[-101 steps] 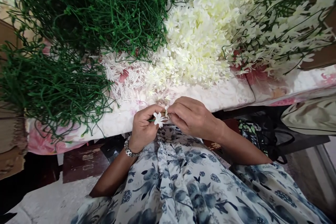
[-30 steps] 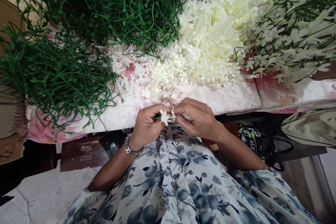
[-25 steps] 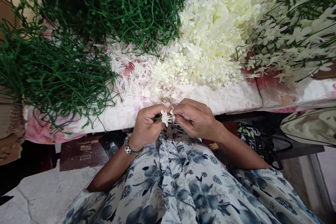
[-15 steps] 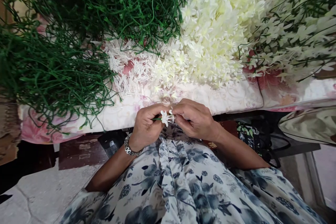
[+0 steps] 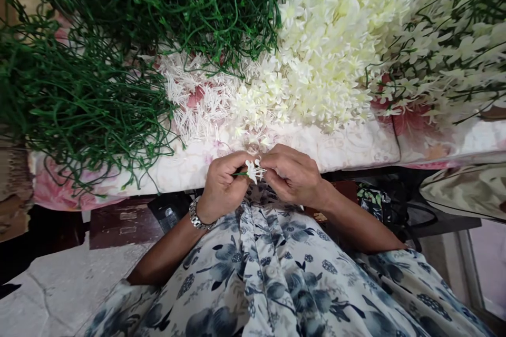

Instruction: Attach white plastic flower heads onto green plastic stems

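Observation:
Between my hands, in front of my chest, is a small white artificial flower (image 5: 254,171) with thin white stamens pointing right. My left hand (image 5: 227,181) is closed around its green stem (image 5: 239,173), most of which the palm hides. My right hand (image 5: 293,175) is closed in a pinch at the right side of the flower, its fingertips by the stamens. Exactly what those fingertips grip is hidden. Just beyond my hands lie loose white stamens (image 5: 201,108) and a heap of creamy white flower heads (image 5: 320,58).
Piles of green plastic stems (image 5: 95,105) cover the left of the flowered cloth (image 5: 340,145). Finished-looking white flower sprays (image 5: 446,55) lie at the right. Below the table edge are a dark red box (image 5: 118,224) and a pale cloth item (image 5: 466,187).
Both hands have stayed together at the flower. The flower has shifted very slightly right and up, and the whole view has moved a little.

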Demonstrator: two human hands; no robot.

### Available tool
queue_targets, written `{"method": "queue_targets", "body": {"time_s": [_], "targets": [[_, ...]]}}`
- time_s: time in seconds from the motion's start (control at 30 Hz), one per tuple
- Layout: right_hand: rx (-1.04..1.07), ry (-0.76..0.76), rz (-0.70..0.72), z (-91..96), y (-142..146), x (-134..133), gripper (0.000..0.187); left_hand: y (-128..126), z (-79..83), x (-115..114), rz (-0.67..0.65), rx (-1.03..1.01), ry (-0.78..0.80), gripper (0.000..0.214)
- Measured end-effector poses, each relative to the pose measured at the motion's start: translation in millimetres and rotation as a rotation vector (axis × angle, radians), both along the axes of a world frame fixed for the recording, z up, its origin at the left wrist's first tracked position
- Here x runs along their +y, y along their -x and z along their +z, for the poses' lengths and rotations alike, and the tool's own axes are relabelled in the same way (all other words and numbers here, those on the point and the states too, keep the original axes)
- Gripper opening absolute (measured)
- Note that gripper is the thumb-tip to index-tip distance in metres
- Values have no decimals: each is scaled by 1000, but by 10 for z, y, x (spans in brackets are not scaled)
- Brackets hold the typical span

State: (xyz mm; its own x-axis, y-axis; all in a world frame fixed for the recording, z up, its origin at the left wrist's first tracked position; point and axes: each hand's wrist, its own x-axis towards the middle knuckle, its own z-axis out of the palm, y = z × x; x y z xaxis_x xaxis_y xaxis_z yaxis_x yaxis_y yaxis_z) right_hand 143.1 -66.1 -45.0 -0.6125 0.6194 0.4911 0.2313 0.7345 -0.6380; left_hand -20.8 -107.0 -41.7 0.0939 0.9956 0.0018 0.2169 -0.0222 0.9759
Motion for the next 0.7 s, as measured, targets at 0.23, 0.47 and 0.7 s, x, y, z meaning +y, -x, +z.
{"method": "queue_targets", "body": {"time_s": [0.23,0.47,0.7], "targets": [[-33,129,-18,188,-118,37,11,-14,-33,-46,95,-238,88,12],[65,111,-130,263,-186,4,11,41,69,-20,65,-398,57,12],[96,-15,-97,421,-163,-39,19,-36,134,0,101,-132,-247,7]]}}
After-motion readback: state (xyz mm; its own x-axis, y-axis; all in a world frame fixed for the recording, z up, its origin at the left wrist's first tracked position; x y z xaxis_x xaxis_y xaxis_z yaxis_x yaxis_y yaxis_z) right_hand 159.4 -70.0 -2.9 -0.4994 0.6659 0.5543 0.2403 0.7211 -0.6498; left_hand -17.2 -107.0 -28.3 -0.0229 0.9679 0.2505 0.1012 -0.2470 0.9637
